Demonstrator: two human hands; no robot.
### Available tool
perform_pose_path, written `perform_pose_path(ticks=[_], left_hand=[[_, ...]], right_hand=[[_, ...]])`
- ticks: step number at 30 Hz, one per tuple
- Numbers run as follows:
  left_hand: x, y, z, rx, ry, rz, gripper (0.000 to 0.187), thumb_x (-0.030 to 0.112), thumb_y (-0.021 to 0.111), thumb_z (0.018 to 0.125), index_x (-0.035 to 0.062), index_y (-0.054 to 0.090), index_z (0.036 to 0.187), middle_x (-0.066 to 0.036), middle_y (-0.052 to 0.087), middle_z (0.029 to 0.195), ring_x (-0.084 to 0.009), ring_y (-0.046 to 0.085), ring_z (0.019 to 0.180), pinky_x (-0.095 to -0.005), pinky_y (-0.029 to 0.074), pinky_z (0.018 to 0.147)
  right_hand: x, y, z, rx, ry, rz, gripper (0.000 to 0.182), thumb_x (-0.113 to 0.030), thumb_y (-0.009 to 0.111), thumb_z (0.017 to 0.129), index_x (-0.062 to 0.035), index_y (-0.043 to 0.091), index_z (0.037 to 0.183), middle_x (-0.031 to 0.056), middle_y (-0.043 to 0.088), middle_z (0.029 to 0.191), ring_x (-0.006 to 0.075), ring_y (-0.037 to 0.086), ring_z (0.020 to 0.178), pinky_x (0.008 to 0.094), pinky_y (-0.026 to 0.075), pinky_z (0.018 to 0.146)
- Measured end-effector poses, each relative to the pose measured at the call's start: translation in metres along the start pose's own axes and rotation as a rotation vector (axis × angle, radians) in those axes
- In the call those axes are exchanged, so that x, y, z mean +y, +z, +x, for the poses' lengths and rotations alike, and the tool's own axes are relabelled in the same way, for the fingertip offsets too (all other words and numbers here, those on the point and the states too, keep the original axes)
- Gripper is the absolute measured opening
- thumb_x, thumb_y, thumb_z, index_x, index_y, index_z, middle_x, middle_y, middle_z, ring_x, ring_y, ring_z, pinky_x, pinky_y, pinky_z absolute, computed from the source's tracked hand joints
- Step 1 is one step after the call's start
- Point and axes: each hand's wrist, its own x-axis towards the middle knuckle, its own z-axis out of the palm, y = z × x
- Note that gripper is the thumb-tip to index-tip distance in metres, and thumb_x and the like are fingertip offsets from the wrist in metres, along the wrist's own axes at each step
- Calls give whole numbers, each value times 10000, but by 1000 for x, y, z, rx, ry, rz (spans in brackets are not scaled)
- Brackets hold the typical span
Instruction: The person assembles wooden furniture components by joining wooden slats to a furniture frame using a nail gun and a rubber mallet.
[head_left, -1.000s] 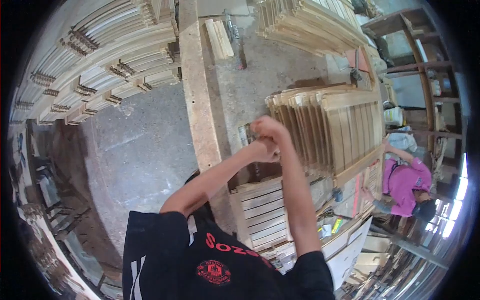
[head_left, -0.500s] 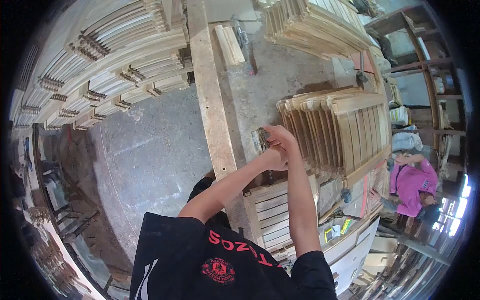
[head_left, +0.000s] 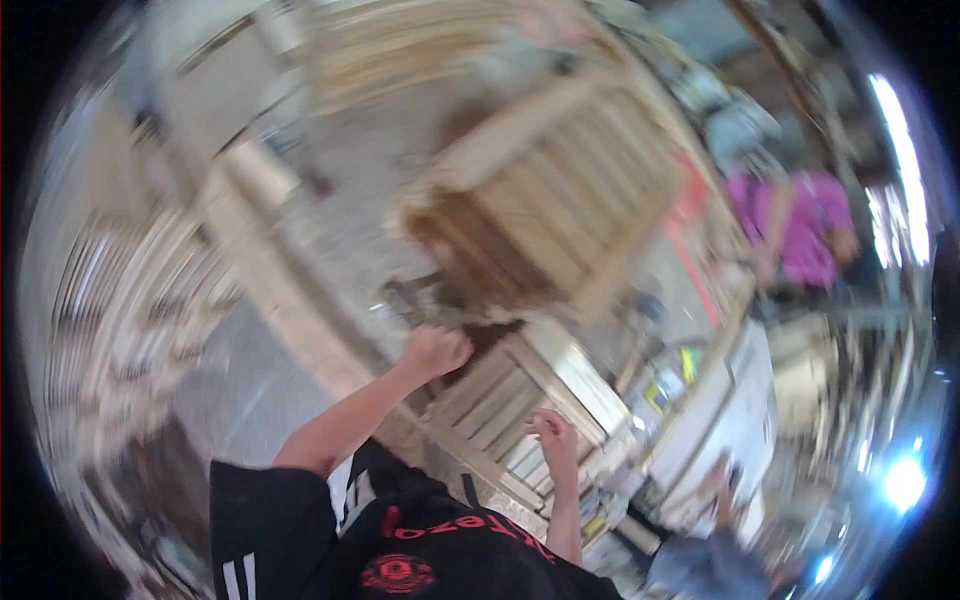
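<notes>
My left hand (head_left: 438, 350) is closed in a loose fist, with no object showing in it. It is over the near edge of the work area, close to a small slatted wooden frame (head_left: 490, 395). Lower and to the right, my right hand (head_left: 555, 434) hovers over that frame's right part, fingers loosely curled and apart, holding nothing visible. Beyond both hands stands a stack of slatted wooden panels (head_left: 570, 190). Some metal tool or clamp (head_left: 405, 300), too blurred to make out, lies just beyond my left hand.
A long wooden beam (head_left: 290, 290) runs diagonally at left, with stacked slats (head_left: 130, 300) beyond it. A person in pink (head_left: 800, 225) is at the right. Another person (head_left: 705, 565) is at the lower right. Yellow items (head_left: 660, 390) lie on the bench.
My hands, together before, have parted; the left is lower left and the right is nearer my body. The view has turned, is blurred, and shows another person at lower right.
</notes>
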Motion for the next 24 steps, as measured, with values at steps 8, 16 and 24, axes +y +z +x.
perform_pose_path(ticks=[8,16,24], left_hand=[[4,1,8,-58,106,-29,214,155,617,794,69,536,616,-128,580,539,-343,588,506,-434,480,543],[115,-16,39,-814,129,-129,223,281,681,809,60,660,784,-164,656,839,-294,627,927,-403,483,789],[232,188,277,-289,90,-530,166,183,615,904,27,630,851,-80,648,787,-142,617,756,-289,480,709]], right_hand=[[31,-145,42,751,11,-336,182,-172,634,885,-39,686,1000,128,705,890,291,674,817,360,517,761],[77,-349,231,1052,-145,257,309,-309,607,899,-13,668,966,52,635,829,146,564,776,320,444,741],[123,-325,265,810,-117,407,454,-307,616,919,-70,527,542,-27,451,515,77,415,531,271,318,518]])
